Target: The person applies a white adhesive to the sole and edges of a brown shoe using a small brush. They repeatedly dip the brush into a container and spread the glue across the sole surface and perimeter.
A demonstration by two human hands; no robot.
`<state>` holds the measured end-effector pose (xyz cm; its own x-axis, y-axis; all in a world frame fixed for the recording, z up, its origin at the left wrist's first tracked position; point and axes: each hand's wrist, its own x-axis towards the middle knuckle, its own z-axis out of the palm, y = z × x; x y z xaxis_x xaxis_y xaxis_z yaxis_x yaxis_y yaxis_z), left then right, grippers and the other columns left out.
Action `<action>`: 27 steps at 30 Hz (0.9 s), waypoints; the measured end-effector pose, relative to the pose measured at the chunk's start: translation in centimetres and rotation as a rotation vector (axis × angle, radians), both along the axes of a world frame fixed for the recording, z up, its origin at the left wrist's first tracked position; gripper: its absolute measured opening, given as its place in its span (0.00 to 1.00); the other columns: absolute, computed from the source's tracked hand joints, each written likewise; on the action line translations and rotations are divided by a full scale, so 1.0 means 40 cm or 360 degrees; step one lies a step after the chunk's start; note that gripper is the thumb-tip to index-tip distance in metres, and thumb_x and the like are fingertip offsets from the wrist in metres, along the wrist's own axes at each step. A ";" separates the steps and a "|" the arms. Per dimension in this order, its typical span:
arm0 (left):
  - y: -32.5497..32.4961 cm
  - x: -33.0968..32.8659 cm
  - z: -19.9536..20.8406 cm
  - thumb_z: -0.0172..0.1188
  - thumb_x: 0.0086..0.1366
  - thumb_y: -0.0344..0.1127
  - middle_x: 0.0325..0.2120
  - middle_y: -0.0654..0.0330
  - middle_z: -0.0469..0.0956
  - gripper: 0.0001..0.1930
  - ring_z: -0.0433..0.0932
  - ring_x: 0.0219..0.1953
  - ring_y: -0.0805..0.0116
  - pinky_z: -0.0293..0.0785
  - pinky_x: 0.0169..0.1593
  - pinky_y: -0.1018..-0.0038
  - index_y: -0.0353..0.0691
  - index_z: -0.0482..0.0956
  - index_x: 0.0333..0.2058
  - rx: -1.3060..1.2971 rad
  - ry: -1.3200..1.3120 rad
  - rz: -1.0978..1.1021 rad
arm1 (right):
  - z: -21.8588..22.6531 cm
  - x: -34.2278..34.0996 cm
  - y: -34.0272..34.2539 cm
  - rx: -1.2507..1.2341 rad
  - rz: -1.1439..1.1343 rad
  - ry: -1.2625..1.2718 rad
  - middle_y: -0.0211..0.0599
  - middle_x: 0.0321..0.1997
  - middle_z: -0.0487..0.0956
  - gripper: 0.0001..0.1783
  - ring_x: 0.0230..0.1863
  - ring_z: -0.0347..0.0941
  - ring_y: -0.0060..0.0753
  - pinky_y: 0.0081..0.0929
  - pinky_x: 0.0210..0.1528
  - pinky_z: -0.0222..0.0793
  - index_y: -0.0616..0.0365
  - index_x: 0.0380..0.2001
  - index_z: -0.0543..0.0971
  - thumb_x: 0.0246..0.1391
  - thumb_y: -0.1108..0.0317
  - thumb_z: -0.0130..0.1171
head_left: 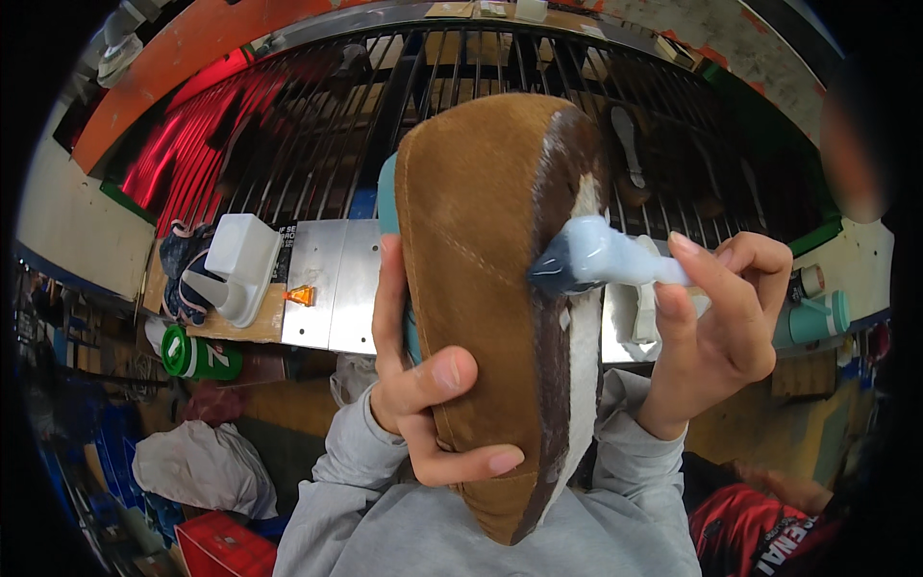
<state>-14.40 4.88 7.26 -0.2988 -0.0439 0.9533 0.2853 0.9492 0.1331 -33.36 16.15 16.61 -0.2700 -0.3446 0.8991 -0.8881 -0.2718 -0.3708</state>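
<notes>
A brown suede shoe upper stands on end in front of me, stretched over a teal last. My left hand is closed around its side, with the thumb and fingers pressed on the suede. A dark, wet-looking band runs along the shoe's bottom edge, beside a whitish strip of the underside. Between the fingertips of my right hand is the pale handle of a brush. White coating covers its head, and the dark bristle tip touches the band's edge.
Behind the shoe stretches a rack of metal bars, with shoes lying on it. On the left bench are a white plastic container and a small orange object. A green tub is below, a teal cup at right. Another person's red-and-black clothing shows lower right.
</notes>
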 end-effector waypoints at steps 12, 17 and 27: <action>0.007 -0.036 0.017 0.71 0.49 0.33 0.65 0.65 0.58 0.35 0.47 0.63 0.07 0.67 0.63 0.30 0.81 0.69 0.51 -0.0196 0.0033 -0.0056 | 0.005 -0.084 0.008 0.0041 0.0261 -0.0003 0.33 0.38 0.65 0.20 0.39 0.62 0.30 0.26 0.42 0.59 0.60 0.37 0.86 0.43 0.59 0.74; 0.014 -0.022 0.015 0.71 0.51 0.34 0.65 0.61 0.58 0.32 0.49 0.64 0.10 0.66 0.63 0.31 0.78 0.70 0.51 -0.0050 -0.0012 -0.0051 | -0.015 -0.115 0.007 0.0029 0.0460 0.0056 0.26 0.32 0.64 0.27 0.31 0.59 0.23 0.21 0.31 0.49 0.49 0.34 0.91 0.20 0.60 0.82; 0.013 -0.003 0.045 0.69 0.54 0.36 0.65 0.55 0.59 0.28 0.52 0.64 0.15 0.64 0.65 0.34 0.71 0.70 0.51 0.0192 -0.0045 0.0031 | -0.047 -0.122 0.028 0.0153 0.0733 0.0158 0.25 0.31 0.65 0.28 0.30 0.60 0.22 0.20 0.30 0.50 0.46 0.33 0.91 0.19 0.55 0.82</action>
